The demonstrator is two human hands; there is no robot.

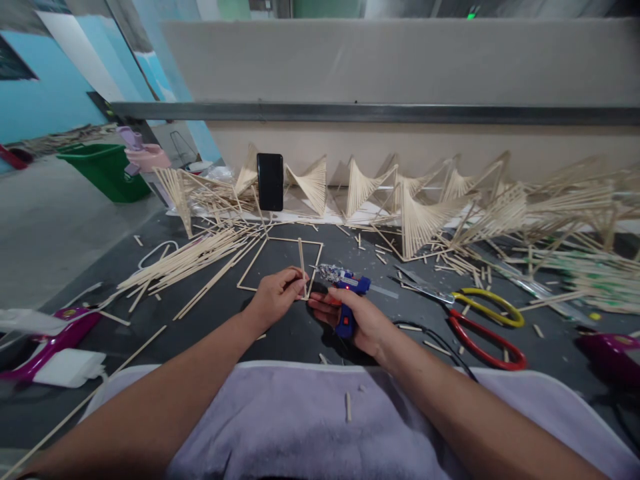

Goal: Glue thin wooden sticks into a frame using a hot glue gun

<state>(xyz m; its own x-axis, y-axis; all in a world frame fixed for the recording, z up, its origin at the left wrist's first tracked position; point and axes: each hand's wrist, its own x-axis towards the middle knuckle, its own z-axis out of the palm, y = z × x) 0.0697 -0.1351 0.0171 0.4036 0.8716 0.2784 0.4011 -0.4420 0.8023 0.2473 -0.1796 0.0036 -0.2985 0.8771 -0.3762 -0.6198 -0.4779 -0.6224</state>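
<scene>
My left hand (279,298) is closed at the near right corner of a square frame of thin wooden sticks (253,261), pinching a short wooden stick (301,257) that stands upright there. In my right hand (361,319) is a blue hot glue gun (354,285), its fingers wrapped round the handle. The gun's nozzle, wrapped in crumpled foil, points left over the frame's right side. Red lights show on its body. The frame lies flat on the dark table (345,250). My fingers partly hide the corner where the upright stick meets it.
Scissors with one yellow and one red handle (487,327) lie to the right. Loose sticks (200,257) are piled at the left. Twisted stick structures (415,220) line the back beside a phone (270,182). Purple devices (50,343) and cables sit at the sides.
</scene>
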